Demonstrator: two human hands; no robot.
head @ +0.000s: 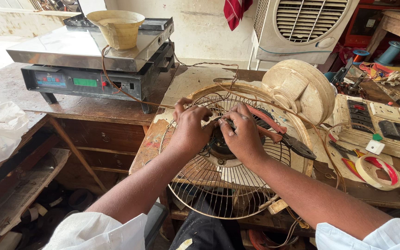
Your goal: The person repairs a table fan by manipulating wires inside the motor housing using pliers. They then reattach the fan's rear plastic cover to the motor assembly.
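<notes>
Both my hands sit at the middle of the round wire fan guard (218,185), which lies flat on the desk (70,104) under my fingers: my left hand (191,128) has its fingers curled narrow on the wires beside the dark hub (219,147), and my right hand (242,134) is closed around the red-handled pliers (281,132), whose dark handle end sticks out to the right past my knuckles. Thin copper wire (126,92) trails away from my fingers up to the cream bowl (116,28) on the steel weighing scale (84,51) beyond my left hand, while a cream fan housing (302,88) leans just beyond my right hand and a roll of tape (378,171) lies well off to its right.
</notes>
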